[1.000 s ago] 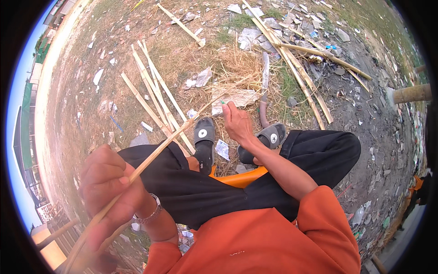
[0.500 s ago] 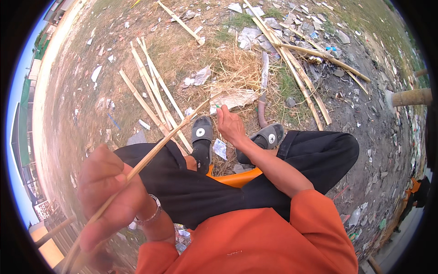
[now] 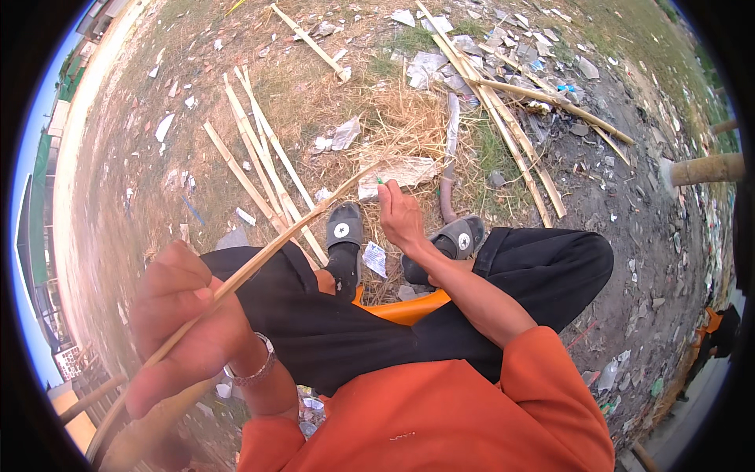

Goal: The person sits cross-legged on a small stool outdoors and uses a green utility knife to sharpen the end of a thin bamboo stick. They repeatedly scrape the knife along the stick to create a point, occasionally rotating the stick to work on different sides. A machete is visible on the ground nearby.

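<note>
Left grip [image 3: 187,322] folded round a long pale strip [image 3: 271,259]

Head view: I am watching from afar, through the camera on the person's head. The left grip is narrow, its fingers curled about the strip, with a patterned band [image 3: 255,363] on the wrist just behind it. From there the strip slants away, past the left grip's lower side at one end and up toward the right grip [image 3: 403,216] at the other. Its thin far end comes close to the right fingertips; I cannot tell whether they touch.

The right grip is narrow too, pinching a small green piece [image 3: 380,181]; I cannot make out what it is. Just beyond this grip I see a flat brownish sheet [image 3: 413,171] lying on dry straw [image 3: 413,118]. A crumpled printed paper [image 3: 375,259] lies on the ground below and to its left, between two dark sandals [image 3: 344,224] worn over socks.

Ahead of the left grip, several pale slats [image 3: 259,149] lie fanned out on the ground. Beyond the right grip and off to its right, long poles [image 3: 503,118] cross one another near scattered litter. Nearer the body than the right grip, an orange seat [image 3: 405,308] shows between the black trouser legs [image 3: 543,271].
</note>
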`<state>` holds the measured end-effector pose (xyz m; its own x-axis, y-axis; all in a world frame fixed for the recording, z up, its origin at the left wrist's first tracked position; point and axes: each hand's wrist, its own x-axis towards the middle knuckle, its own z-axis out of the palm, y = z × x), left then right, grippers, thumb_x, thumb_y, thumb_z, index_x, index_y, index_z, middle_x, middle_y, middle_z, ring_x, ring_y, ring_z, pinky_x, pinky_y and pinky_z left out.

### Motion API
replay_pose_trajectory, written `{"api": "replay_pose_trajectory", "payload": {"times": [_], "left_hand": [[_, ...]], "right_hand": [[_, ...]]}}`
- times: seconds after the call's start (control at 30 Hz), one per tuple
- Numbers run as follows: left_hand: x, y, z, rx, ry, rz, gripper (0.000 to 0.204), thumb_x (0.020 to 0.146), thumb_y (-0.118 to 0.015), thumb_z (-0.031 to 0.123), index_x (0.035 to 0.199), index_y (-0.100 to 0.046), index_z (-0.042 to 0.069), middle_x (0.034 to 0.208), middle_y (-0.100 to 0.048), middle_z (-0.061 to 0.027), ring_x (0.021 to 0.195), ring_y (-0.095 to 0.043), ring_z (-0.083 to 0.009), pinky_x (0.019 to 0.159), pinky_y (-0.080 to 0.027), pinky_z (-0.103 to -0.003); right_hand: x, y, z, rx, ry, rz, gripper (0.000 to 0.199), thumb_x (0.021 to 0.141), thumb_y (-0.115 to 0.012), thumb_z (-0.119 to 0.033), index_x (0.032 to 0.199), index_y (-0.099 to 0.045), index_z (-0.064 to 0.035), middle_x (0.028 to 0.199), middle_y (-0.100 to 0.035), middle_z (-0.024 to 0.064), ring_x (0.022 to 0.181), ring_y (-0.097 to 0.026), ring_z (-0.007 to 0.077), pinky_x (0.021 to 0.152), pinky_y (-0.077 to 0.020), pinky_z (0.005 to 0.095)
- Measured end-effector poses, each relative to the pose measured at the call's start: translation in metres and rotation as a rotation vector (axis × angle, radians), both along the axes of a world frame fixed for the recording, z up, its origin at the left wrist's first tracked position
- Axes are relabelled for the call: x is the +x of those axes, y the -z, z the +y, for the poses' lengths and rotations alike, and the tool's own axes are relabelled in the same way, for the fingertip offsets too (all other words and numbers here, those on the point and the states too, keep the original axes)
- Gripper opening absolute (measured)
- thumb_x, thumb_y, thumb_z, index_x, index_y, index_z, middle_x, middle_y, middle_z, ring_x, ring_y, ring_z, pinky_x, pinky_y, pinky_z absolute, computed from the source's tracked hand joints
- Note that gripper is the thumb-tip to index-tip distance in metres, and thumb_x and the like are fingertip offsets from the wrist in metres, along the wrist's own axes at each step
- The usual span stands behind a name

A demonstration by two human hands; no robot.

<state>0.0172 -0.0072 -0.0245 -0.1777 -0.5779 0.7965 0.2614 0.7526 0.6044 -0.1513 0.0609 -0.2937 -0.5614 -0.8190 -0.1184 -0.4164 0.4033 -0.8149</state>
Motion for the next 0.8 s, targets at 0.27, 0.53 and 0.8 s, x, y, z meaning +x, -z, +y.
{"api": "replay_pose_trajectory", "payload": {"times": [0.27, 0.53, 0.8], "left_hand": [[-0.002, 0.000, 0.002, 0.029, -0.137, 0.005, 0.081, 0.086, -0.023, 0.077, 0.057, -0.046, 0.005, 0.047, -0.028, -0.0012, 0.044, -0.019, -0.0105, 0.045, -0.014, -0.028], [0.002, -0.001, -0.004, 0.000, -0.012, -0.032, 0.082, 0.085, -0.024, 0.078, 0.059, -0.048, 0.004, 0.047, -0.027, -0.0003, 0.046, -0.018, -0.0102, 0.048, -0.014, -0.029], [0.017, 0.001, -0.012, -0.049, 0.159, -0.098, 0.082, 0.082, -0.019, 0.080, 0.072, -0.047, 0.004, 0.055, -0.037, -0.0039, 0.047, -0.025, -0.0137, 0.049, -0.019, -0.031]], "right_hand": [[-0.009, 0.021, -0.001, 0.080, 0.020, -0.003, 0.040, 0.099, -0.033, -0.038, 0.093, -0.051, -0.0029, 0.067, -0.059, 0.0288, 0.067, -0.058, 0.0491, 0.064, -0.0435, 0.0571], [-0.026, 0.052, -0.018, 0.117, 0.077, 0.058, 0.036, 0.099, -0.036, -0.036, 0.089, -0.049, -0.0047, 0.065, -0.057, 0.0270, 0.065, -0.057, 0.0479, 0.063, -0.0436, 0.0563], [-0.015, 0.046, -0.023, 0.118, -0.029, 0.053, 0.036, 0.099, -0.034, -0.035, 0.093, -0.050, -0.0040, 0.068, -0.059, 0.0271, 0.064, -0.057, 0.0487, 0.063, -0.0437, 0.0568]]}}
